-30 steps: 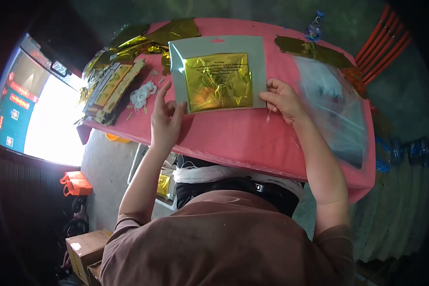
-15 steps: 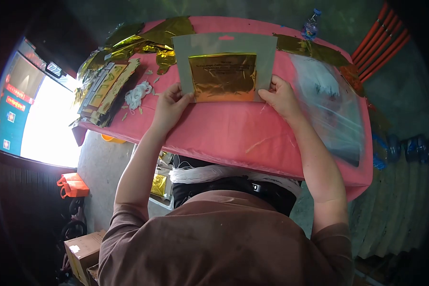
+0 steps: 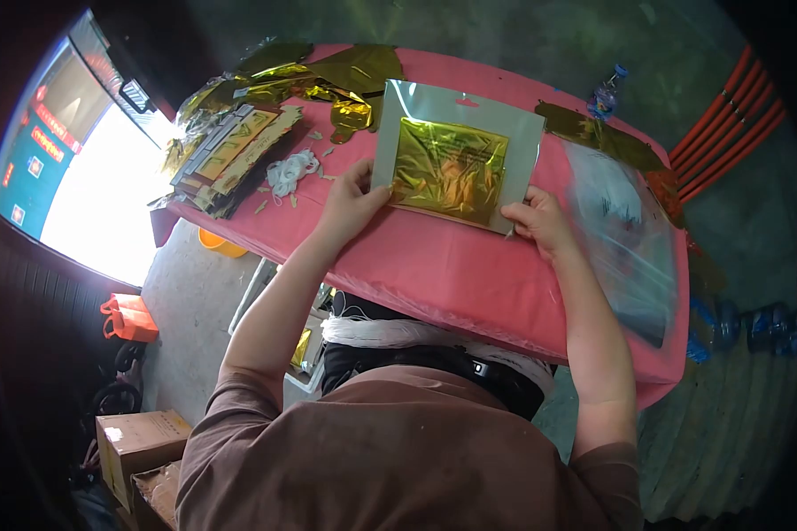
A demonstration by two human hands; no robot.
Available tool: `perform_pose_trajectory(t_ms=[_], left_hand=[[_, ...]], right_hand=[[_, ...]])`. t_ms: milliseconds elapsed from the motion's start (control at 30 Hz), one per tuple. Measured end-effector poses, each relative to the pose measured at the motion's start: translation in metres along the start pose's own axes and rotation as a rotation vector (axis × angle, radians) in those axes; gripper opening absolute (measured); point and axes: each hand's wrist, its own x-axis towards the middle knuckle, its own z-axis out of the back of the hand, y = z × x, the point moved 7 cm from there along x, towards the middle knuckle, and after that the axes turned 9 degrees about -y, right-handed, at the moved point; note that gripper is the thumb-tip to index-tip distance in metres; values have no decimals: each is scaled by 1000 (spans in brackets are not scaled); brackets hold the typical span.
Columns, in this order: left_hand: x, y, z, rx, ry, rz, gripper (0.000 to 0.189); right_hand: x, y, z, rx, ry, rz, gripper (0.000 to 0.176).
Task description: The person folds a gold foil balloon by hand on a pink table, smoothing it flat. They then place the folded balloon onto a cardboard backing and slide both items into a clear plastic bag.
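Note:
A flat clear packet (image 3: pixel 452 168) with a hang hole at its top and a folded gold foil sheet inside is held up over the pink-covered table (image 3: pixel 416 265). My left hand (image 3: pixel 354 202) pinches its lower left corner between thumb and fingers. At the lower right corner, my right hand (image 3: pixel 538 221) grips it the same way. Left of the packet lie a small bundle of white string (image 3: pixel 292 172) and a stack of printed cards (image 3: pixel 230 159).
Gold foil (image 3: pixel 354 71) lies along the table's far edge. Clear plastic bags (image 3: pixel 624 230) cover the right side, near a bottle (image 3: pixel 606 96). Red poles (image 3: pixel 726 133) stand beyond. Cardboard boxes (image 3: pixel 142 442) and an orange bag (image 3: pixel 130 319) are on the floor at left.
The packet has tilted clockwise, its right side now lower, and its foil looks brighter gold. Both hands still hold it. The whole view has shifted and turned slightly.

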Motion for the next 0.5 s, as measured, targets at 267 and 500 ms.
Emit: perform_pose_trajectory(t_ms=[267,500], left_hand=[[-24,-21,-12,-858,108,281,30],[-44,-38,-33,-922,73,339,29]], right_hand=[[-10,11,-14,374,168,-83,14],[-18,19,-22,250,240,7,24]])
